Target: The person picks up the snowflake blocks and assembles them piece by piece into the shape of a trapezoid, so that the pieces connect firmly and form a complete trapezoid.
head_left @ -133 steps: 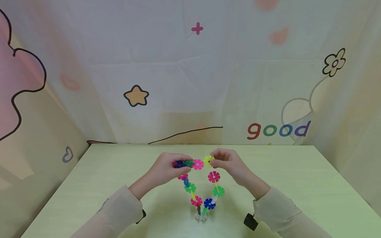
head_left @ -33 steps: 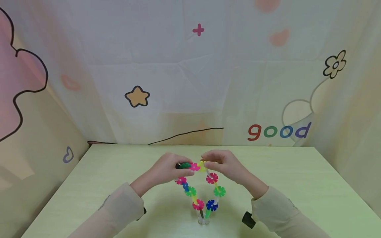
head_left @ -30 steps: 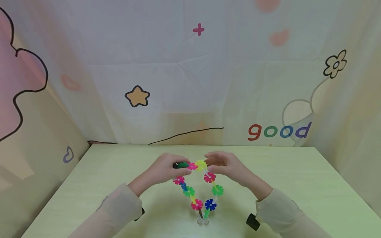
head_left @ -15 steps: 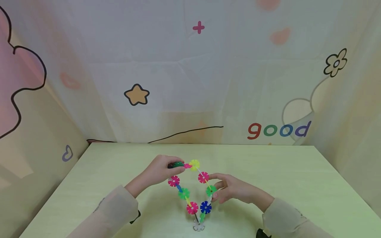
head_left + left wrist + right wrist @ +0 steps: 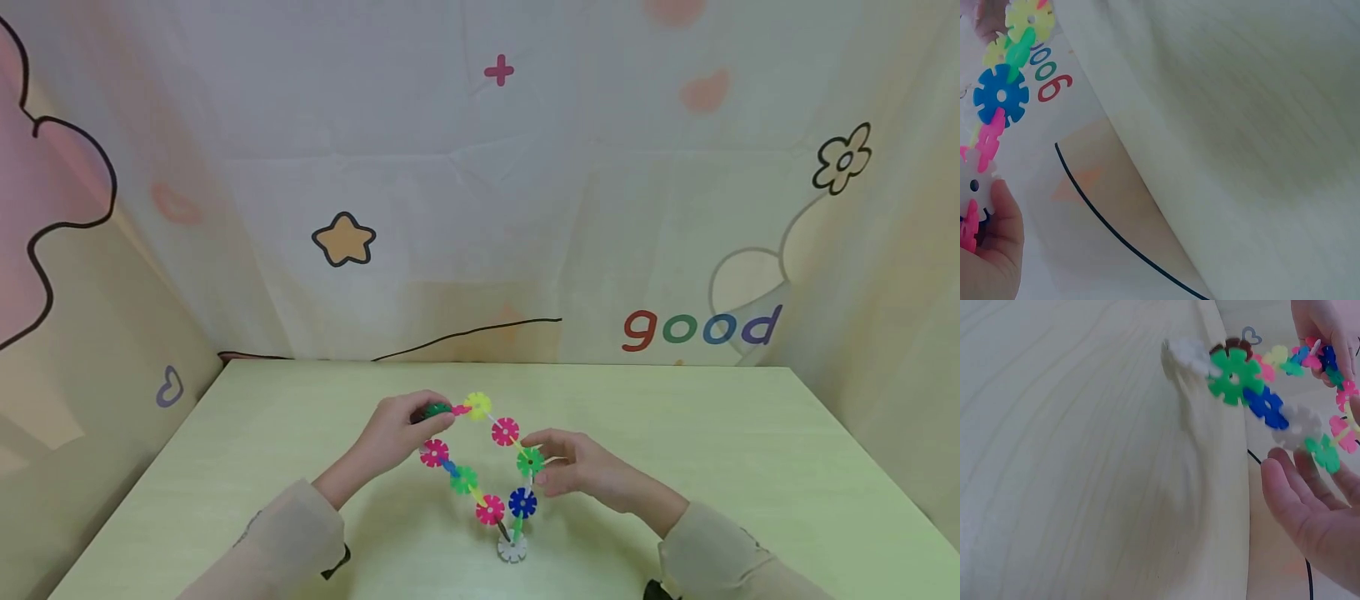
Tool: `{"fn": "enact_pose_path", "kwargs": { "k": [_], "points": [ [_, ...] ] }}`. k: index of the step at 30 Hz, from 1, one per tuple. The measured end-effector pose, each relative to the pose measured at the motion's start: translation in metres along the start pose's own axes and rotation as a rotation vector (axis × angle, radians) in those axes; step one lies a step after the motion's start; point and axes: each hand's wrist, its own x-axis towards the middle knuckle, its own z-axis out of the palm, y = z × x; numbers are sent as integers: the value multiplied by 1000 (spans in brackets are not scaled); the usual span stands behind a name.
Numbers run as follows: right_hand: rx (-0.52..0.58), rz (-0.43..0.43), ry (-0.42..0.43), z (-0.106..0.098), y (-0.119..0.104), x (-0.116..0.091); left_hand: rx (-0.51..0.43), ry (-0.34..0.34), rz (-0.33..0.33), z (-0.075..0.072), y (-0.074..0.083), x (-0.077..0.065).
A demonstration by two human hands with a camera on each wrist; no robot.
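A closed ring of interlocking snowflake discs (image 5: 491, 509) in many colours hangs upright over the table in the head view. My left hand (image 5: 390, 432) grips its upper left part, thumb and fingers round a dark green disc (image 5: 437, 410); more discs there are hidden by the hand. At the ring's right side is my right hand (image 5: 588, 472), its fingers loosely curved beside a green disc (image 5: 530, 462). In the right wrist view those fingertips lie close to a translucent white disc (image 5: 1299, 428), without a clear pinch. Lowest hangs a clear disc (image 5: 512, 547).
The pale wooden table (image 5: 720, 433) stretches round both arms. Behind it hangs a printed cloth backdrop (image 5: 480, 208) with a star, a flower and the word "good". A black wrist strap piece (image 5: 337, 562) shows under the left sleeve.
My right hand has let go of the yellow disc at the top and moved down to the green disc on the right side. My left hand has shifted slightly left with the ring.
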Motion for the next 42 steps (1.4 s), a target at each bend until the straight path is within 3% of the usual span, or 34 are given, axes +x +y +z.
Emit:
{"fn": "enact_pose_path", "kwargs": {
  "k": [11,17,21,26,32,42],
  "points": [
    [49,-25,127,6,4,3,-197,141,-76,4,-4,0],
    [2,-41,244,8,-2,0,-236,160,-105,7,-5,0],
    [-30,-35,292,4,-5,-1,-206,92,-105,7,-2,-2],
    [-108,-22,375,-8,-5,0,-107,-82,-108,10,-9,1],
    [-190,57,443,-29,-1,6,22,-267,-123,20,-14,12],
    [-311,147,416,-61,16,17,144,-351,-178,50,-12,37]
  ]
}}
